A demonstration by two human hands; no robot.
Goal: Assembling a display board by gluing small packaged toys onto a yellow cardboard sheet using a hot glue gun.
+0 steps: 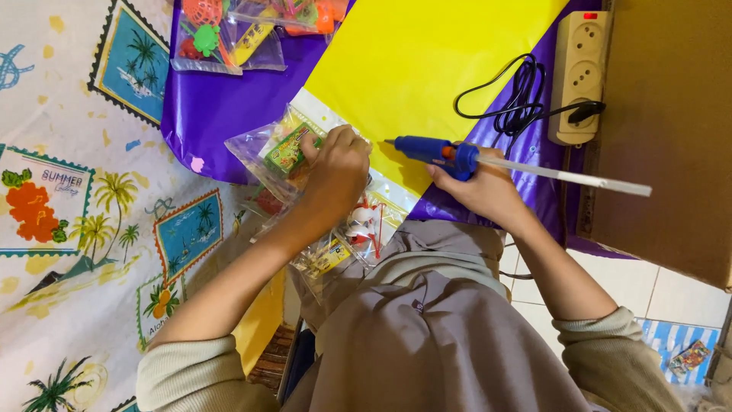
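Note:
My left hand [335, 172] presses down on a clear plastic packet of small toys [278, 152] that lies at the edge of a yellow sheet [427, 53]. My right hand [480, 187] grips a blue hot glue gun [435, 152], its nozzle pointing left toward the packet and a white glue stick [579, 178] jutting out to the right. More clear toy packets [351, 236] lie under my left wrist, on my lap.
A purple sheet [221, 107] lies under the yellow one. Further toy packets [229, 34] sit at the top left. A beige power strip [579, 72] with a black cord [518, 99] is at the right, beside a brown cardboard panel [671, 130]. A printed cloth [76, 214] covers the left.

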